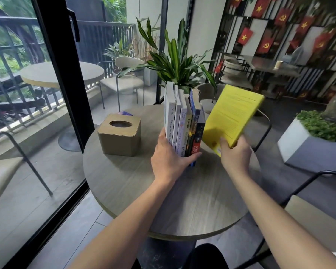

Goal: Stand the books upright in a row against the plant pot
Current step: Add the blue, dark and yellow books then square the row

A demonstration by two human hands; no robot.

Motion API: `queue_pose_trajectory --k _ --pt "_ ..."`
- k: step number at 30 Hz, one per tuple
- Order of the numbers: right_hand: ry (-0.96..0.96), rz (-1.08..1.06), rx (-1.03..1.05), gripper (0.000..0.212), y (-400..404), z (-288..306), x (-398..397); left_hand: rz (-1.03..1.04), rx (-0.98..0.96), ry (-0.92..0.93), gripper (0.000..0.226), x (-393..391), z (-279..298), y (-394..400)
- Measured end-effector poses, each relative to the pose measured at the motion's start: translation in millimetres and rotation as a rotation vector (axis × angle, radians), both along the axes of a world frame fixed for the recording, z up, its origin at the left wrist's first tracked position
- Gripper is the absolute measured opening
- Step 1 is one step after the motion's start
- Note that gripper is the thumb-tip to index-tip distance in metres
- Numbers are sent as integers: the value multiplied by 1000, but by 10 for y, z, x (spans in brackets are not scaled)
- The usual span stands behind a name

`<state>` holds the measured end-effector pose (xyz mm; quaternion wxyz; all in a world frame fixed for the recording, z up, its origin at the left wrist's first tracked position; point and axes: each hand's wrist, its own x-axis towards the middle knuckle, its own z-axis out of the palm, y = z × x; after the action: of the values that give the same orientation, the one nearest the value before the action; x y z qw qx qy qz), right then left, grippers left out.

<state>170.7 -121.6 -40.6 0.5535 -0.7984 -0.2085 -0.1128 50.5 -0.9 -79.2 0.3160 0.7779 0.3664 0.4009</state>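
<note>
Last book going into the row

The left hand (170, 152) clamps the standing books (183, 121) steady; the right hand (236, 154) grips the tilted yellow book (232, 115) just right of them, the plant (175, 61) beyond.

I see a row of books (184, 123) standing upright on the round table, spines toward me, just in front of the plant (175, 61); the pot itself is hidden behind them. From the plant's left side the row runs three white-spined books, a pale yellowish one, a black-and-orange one and a dark blue one, pressed together. To the right of the row, a yellow book (232, 115) is off the table, tilted to the right, its printed cover facing me, apart from the row.
</note>
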Motion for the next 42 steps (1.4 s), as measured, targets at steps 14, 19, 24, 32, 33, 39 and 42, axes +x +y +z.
queue_pose_trajectory --k 14,19,24,32,33,39,42 --pt "48 385 -324 42 -111 -79 -63 -26 -20 -53 116 -27 -4 -16" --pt "146 514 -428 61 -29 -154 -40 -88 -76 -55 108 -53 65 -1" --pt "192 632 -445 92 132 -172 -42 -11 172 222 95 -107 274 114" --pt "154 602 -323 113 260 -181 -66 -198 409 713 113 -288 617 713" --pt "146 594 -297 105 270 -172 -76 -253 368 759 112 -301 666 783" --pt "97 560 -224 97 311 -177 -94 -350 282 844 106 -335 765 940" --pt "89 570 -231 95 325 -180 -85 -307 320 838 110 -287 697 943"
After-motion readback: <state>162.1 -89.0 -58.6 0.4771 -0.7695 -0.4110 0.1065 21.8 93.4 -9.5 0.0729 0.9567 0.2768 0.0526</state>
